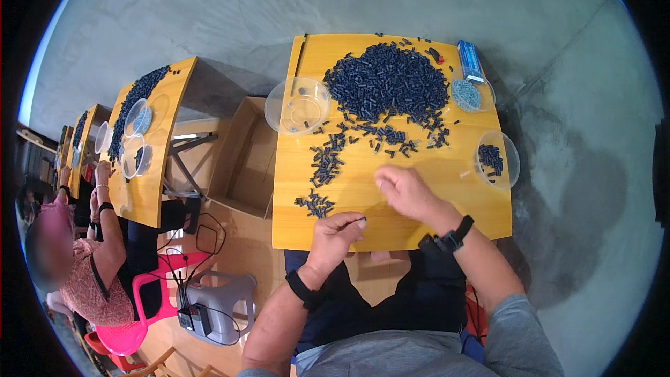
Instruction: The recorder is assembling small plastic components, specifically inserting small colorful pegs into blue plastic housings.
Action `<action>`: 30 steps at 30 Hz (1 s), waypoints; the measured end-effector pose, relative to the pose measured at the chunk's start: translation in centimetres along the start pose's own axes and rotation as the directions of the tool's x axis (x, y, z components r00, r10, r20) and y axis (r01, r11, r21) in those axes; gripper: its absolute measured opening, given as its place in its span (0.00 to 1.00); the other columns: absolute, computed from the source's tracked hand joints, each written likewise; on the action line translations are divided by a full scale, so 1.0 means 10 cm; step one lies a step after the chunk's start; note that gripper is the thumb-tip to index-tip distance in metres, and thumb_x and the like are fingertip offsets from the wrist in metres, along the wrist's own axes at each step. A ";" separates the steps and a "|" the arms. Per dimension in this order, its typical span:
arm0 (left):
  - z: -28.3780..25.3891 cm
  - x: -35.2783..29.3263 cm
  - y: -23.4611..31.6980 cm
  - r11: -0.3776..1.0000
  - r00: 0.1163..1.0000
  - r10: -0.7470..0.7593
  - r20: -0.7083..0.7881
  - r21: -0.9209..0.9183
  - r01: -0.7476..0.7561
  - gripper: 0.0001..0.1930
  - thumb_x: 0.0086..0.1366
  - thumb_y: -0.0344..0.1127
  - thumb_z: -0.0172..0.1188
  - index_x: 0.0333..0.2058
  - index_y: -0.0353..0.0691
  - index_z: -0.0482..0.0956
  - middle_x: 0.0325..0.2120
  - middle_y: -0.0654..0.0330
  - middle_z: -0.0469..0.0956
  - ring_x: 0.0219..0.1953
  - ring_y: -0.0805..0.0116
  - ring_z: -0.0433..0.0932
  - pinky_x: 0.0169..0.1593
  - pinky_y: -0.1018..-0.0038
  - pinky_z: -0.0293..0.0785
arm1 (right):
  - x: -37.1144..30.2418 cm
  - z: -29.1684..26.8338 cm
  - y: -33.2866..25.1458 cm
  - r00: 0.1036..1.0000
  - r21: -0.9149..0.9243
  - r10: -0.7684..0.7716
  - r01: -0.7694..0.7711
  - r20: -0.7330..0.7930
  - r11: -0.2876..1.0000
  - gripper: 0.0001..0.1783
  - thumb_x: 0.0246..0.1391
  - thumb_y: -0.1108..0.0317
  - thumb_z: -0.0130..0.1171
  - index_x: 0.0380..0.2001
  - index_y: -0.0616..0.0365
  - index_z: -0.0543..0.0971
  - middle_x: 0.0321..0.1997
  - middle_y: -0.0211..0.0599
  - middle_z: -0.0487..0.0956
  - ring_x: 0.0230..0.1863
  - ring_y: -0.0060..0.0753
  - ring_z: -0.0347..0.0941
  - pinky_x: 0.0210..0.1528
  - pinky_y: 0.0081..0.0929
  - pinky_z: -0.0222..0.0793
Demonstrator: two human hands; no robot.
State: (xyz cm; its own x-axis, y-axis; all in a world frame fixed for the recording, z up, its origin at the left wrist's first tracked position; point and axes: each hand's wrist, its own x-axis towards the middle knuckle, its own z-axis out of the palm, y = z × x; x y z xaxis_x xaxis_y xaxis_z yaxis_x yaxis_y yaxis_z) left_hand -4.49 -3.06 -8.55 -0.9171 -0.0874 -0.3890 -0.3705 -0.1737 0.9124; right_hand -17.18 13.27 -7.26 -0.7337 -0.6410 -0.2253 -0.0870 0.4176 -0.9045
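Head view: left hand (336, 236), grip clamped on a small dark piece (362, 220) between thumb and forefinger, above the desk's (453, 227) near edge, presumably for close sight. Right hand (406, 192) hovers, fingers curled; I cannot tell whether it holds anything. Heap of short dark cylinders (387, 84) lies far side; loose cylinders (326, 164) trail nearer, likely for easy reach. Clear plastic tub (514, 164), part-filled, stands at right edge, perhaps sparing elbow room.

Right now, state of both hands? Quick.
Left hand: closed, pinching what looks like a small dark piece.
Right hand: curled; can't tell whether it holds anything.
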 end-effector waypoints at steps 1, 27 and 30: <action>0.01 -0.01 0.04 0.997 0.999 -0.027 -0.024 -0.066 0.025 0.07 0.61 0.26 0.58 0.37 0.30 0.80 0.26 0.59 0.80 0.26 0.76 0.76 0.32 0.80 0.72 | 0.11 -0.11 0.09 0.971 -0.294 -0.204 0.162 -0.121 0.942 0.06 0.57 0.71 0.49 0.33 0.61 0.73 0.25 0.42 0.74 0.23 0.40 0.74 0.26 0.37 0.70; -0.06 -0.20 0.25 0.881 0.988 0.143 -0.050 -0.449 -0.151 0.09 0.66 0.32 0.53 0.41 0.35 0.78 0.31 0.57 0.80 0.29 0.68 0.77 0.37 0.74 0.73 | 0.47 -0.15 0.14 0.929 -0.683 -0.272 0.030 -0.250 0.729 0.05 0.52 0.73 0.49 0.27 0.64 0.70 0.29 0.52 0.76 0.33 0.57 0.74 0.36 0.49 0.69; -0.02 -0.21 0.25 0.870 0.989 0.147 -0.016 -0.473 -0.137 0.09 0.66 0.32 0.53 0.40 0.36 0.78 0.30 0.58 0.79 0.29 0.68 0.77 0.37 0.74 0.73 | 0.34 -0.16 0.04 0.930 -0.474 -0.244 0.089 -0.275 0.876 0.06 0.55 0.72 0.50 0.28 0.65 0.71 0.24 0.47 0.76 0.28 0.47 0.76 0.31 0.41 0.71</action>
State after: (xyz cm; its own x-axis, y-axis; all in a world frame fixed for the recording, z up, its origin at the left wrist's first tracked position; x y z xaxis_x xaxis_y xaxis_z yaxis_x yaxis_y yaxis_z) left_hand -3.44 -3.55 -5.47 -0.9591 -0.1276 -0.2528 -0.1272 -0.6034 0.7872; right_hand -20.78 12.30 -7.81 -0.8466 -0.5206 0.1105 -0.4611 0.6140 -0.6406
